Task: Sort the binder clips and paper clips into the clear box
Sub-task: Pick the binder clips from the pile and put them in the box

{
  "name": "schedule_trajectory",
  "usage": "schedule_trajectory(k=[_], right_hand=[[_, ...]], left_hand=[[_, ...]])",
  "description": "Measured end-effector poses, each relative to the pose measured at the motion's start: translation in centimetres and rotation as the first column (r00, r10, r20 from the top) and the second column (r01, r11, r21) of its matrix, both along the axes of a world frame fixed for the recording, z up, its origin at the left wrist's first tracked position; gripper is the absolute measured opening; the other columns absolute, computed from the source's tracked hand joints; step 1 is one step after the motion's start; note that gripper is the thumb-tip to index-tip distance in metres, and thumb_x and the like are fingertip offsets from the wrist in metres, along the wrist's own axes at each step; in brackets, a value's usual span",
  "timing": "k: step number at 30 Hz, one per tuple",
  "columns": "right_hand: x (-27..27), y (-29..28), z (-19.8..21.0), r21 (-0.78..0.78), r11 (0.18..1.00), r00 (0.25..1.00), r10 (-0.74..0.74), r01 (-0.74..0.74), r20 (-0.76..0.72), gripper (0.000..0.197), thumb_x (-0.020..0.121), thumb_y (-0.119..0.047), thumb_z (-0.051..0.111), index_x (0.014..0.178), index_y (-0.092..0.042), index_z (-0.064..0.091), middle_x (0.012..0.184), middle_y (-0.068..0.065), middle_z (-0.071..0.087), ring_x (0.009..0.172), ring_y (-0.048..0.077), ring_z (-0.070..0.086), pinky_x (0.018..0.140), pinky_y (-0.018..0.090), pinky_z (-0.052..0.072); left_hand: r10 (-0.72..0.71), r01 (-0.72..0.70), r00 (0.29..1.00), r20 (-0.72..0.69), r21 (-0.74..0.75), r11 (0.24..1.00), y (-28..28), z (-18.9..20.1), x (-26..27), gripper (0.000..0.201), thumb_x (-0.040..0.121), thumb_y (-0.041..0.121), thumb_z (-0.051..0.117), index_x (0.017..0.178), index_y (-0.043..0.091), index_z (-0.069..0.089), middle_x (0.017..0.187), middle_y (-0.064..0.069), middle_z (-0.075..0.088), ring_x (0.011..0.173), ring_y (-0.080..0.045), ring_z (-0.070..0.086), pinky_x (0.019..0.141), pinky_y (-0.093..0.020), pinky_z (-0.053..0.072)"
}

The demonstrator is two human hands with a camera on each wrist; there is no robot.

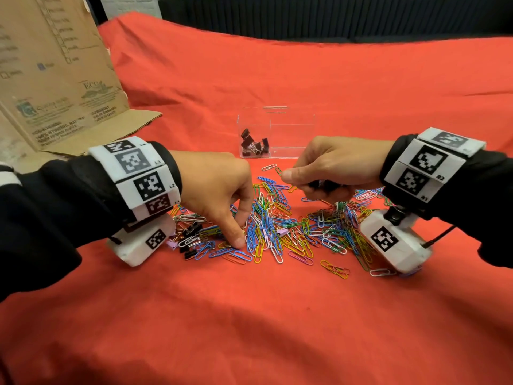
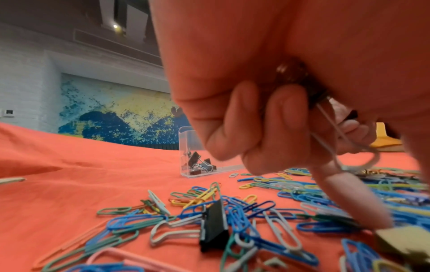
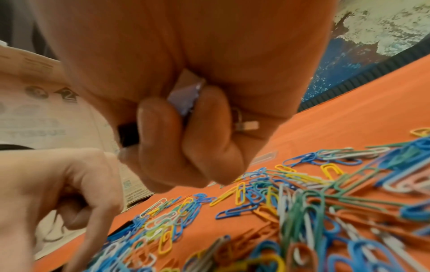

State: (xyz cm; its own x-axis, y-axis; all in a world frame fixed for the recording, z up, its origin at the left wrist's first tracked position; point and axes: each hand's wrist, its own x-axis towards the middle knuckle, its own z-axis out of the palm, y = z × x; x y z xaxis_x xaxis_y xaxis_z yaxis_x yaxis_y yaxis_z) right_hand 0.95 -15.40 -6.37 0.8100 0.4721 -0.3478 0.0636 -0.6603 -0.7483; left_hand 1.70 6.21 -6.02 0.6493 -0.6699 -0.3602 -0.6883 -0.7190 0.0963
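Fingers (image 1: 238,240) of the left hand (image 1: 219,187) curl, pinching into the multicoloured paper clips (image 1: 277,226) at centre frame, while the right hand (image 1: 330,168) clamps small binder clips (image 3: 184,103), with bare red tabletop (image 1: 249,315) below.

Black sleeves (image 1: 69,190), white wristbands (image 1: 138,176) with black square markers, white wrist-camera housings (image 1: 394,245)

Standing open-topped beyond the paper clips (image 1: 277,226): clear box (image 1: 277,134), bare red cloth (image 1: 249,315) stretching in front. Crowding the left side: cardboard box (image 1: 55,79). Blocking the near approach: 2 hands (image 1: 222,190) (image 1: 330,168).
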Motion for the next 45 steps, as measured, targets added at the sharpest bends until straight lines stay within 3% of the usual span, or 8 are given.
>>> schedule_trajectory(k=[6,13,19,22,26,30,40,45], right_hand=[[-0.4,0.3,0.1,0.035,0.999,0.997,0.028,-0.025,-0.069,0.031,0.1,-0.023,0.055,0.073,-0.008,0.062,0.052,0.005,0.046,0.034,0.014,0.032,0.041,0.018,0.021],[-0.4,0.6,-0.2,-0.025,0.999,0.997,-0.044,0.043,-0.068,0.032,0.091,-0.01,0.045,0.059,-0.012,0.04,0.051,0.011,0.046,0.035,0.015,0.03,0.043,0.018,0.024],[-0.5,0.8,-0.6,-0.044,0.999,0.998,0.014,-0.017,-0.056,0.016,0.091,0.0,0.048,0.087,0.0,0.064,0.054,0.008,0.049,0.033,0.014,0.031,0.042,0.017,0.024],[-0.6,1.3,-0.7,-0.061,0.996,0.997,0.069,-0.071,-0.042,0.025,0.091,0.003,0.045,0.088,-0.005,0.069,0.056,0.007,0.047,0.034,0.014,0.031,0.043,0.019,0.024],[-1.1,2.1,-0.8,-0.153,0.978,0.988,0.148,-0.141,0.033,0.019,0.092,-0.009,0.059,0.08,-0.015,0.072,0.052,0.001,0.045,0.043,0.018,0.033,0.045,0.025,0.028],[-1.5,2.7,-0.7,-0.35,0.914,0.911,0.308,-0.204,0.273,0.012,0.083,-0.034,0.076,0.083,-0.022,0.076,0.058,-0.009,0.065,0.046,0.005,0.05,0.049,0.018,0.042],[-2.3,3.6,-0.2,-0.535,0.824,0.825,0.427,-0.186,0.371,0.036,0.069,-0.052,0.083,0.093,-0.025,0.075,0.059,-0.01,0.055,0.048,-0.001,0.049,0.046,0.015,0.035],[-2.7,3.7,-0.2,-0.584,0.793,0.785,0.469,-0.174,0.404,0.025,0.075,-0.046,0.08,0.09,-0.026,0.074,0.058,-0.012,0.055,0.051,-0.002,0.048,0.049,0.016,0.037]], left_hand=[[0.015,-0.017,0.999,0.038,0.052,0.999,0.2,0.0,0.3,0.036,0.06,0.062,0.083,0.072,0.029,0.073,0.044,0.018,0.053,0.047,-0.003,0.049,0.044,-0.014,0.032],[0.054,-0.054,0.998,0.013,0.013,0.998,0.7,0.4,0.4,0.024,0.081,0.051,0.071,0.078,0.027,0.073,0.048,0.01,0.052,0.047,-0.007,0.045,0.048,-0.017,0.036],[0.206,-0.246,0.958,-0.201,-0.204,0.948,1.3,0.7,0.9,0.02,0.098,0.021,0.053,0.086,0.014,0.067,0.057,0.001,0.048,0.05,-0.015,0.041,0.05,-0.027,0.038],[0.293,-0.452,0.864,-0.41,-0.372,0.811,1.2,0.8,1.0,0.027,0.101,0.016,0.044,0.076,0.008,0.051,0.054,0.0,0.035,0.043,-0.016,0.029,0.041,-0.019,0.025],[0.276,-0.585,0.781,-0.56,-0.502,0.637,1.3,1.0,1.7,0.04,0.104,0.031,0.042,0.066,0.02,0.04,0.057,0.001,0.028,0.044,-0.009,0.017,0.046,-0.021,0.009],[0.28,-0.64,0.745,-0.606,-0.529,0.558,1.6,1.5,2.4,0.032,0.103,0.029,0.047,0.076,0.012,0.052,0.067,-0.006,0.053,0.039,-0.006,0.026,0.037,-0.018,0.017],[0.25,-0.787,0.552,-0.795,-0.397,0.473,2.3,1.6,3.5,0.019,0.096,0.021,0.056,0.088,0.005,0.059,0.071,-0.003,0.049,0.051,-0.004,0.037,0.038,-0.01,0.033],[0.315,-0.747,0.62,-0.718,-0.419,0.517,2.7,2.1,3.6,0.009,0.079,0.008,0.07,0.087,0.006,0.066,0.082,-0.01,0.058,0.059,-0.009,0.048,0.047,-0.011,0.045]])
